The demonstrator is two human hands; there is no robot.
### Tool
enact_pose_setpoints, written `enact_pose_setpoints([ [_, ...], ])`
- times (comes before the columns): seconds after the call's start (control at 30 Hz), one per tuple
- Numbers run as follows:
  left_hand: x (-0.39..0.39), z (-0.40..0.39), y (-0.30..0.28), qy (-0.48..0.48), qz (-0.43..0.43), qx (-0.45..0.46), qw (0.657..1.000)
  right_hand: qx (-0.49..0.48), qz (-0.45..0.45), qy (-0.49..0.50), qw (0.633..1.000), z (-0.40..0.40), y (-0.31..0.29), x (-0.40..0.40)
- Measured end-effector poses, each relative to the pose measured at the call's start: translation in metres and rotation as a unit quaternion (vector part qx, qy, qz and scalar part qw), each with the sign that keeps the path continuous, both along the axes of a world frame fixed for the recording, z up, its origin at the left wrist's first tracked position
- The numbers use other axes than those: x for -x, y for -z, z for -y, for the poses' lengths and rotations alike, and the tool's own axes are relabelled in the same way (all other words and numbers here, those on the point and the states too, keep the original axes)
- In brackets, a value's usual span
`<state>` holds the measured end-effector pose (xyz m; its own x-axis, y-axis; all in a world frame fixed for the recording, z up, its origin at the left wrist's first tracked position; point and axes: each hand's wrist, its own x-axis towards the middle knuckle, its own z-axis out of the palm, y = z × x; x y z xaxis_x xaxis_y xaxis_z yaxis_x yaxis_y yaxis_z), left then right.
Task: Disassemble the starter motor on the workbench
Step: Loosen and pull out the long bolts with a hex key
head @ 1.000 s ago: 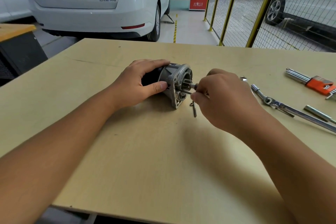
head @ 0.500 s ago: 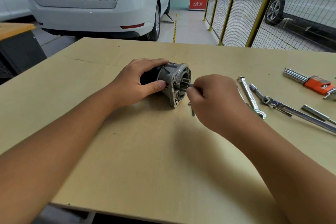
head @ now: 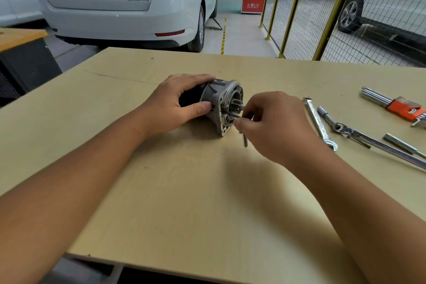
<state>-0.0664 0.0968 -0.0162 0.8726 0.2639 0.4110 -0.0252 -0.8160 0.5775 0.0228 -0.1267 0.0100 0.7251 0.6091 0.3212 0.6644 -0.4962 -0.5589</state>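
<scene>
Pale plywood covers the table (head: 207, 191), and the starter motor (head: 222, 104) lies on its side near the middle of it, its silver flanged end turned toward the right. The left hand (head: 175, 104) wraps the dark body of the motor, fingers curled over the top and thumb pressed against the near side just behind the flange. The right hand (head: 276, 127) sits just beside the open face of the flange, its grip pinching a thin hex key (head: 244, 138): one leg runs toward the motor's face, the other hangs down toward the table below the thumb. Whether the key's tip is seated in a bolt cannot be told, as the fingers cover it.

To the right, well apart from the motor, a flat spanner (head: 319, 122) lies on the wood, with a long ratchet handle (head: 368, 140) beside it and a small metal sleeve (head: 400, 144) near that. Farther right is a set of hex keys in an orange holder (head: 401, 107). Beyond the table stand a white car (head: 115, 7) and a yellow-framed mesh fence (head: 322, 18).
</scene>
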Motion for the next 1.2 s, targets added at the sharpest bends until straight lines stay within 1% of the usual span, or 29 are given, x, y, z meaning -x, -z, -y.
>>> enact_pose_setpoints([
  [0.1,0.0,-0.001,0.0,0.001,0.0,-0.006,1.0,-0.063,-0.105,0.005,0.992,-0.003,0.003,-0.003],
  [0.17,-0.001,-0.001,0.0,0.0,0.001,-0.005,1.0,-0.08,-0.154,0.004,0.985,-0.004,0.003,-0.005],
  [0.33,-0.001,-0.001,0.001,0.001,0.006,-0.001,1.0,-0.052,-0.16,-0.008,0.986,-0.002,0.004,-0.007],
  [0.5,-0.001,-0.001,0.001,0.002,0.002,-0.002,1.0,-0.065,-0.164,-0.012,0.984,-0.001,0.004,-0.011],
  [0.63,-0.001,0.0,0.001,0.004,0.004,0.003,1.0,-0.081,-0.2,-0.006,0.976,-0.001,0.003,-0.01],
  [0.87,-0.001,0.0,0.0,0.006,0.001,0.001,1.0,-0.09,-0.224,-0.03,0.97,0.0,0.001,-0.007],
  [1.0,-0.001,-0.001,0.0,0.005,-0.001,-0.002,1.0,-0.08,-0.252,-0.038,0.964,-0.003,0.003,-0.008],
  [1.1,-0.001,-0.002,0.001,0.006,0.002,-0.003,1.0,-0.062,-0.245,-0.036,0.967,-0.003,0.003,-0.01],
  [1.2,-0.002,-0.003,0.002,0.004,0.003,-0.004,1.0,-0.056,-0.216,-0.029,0.974,-0.003,0.005,-0.011],
])
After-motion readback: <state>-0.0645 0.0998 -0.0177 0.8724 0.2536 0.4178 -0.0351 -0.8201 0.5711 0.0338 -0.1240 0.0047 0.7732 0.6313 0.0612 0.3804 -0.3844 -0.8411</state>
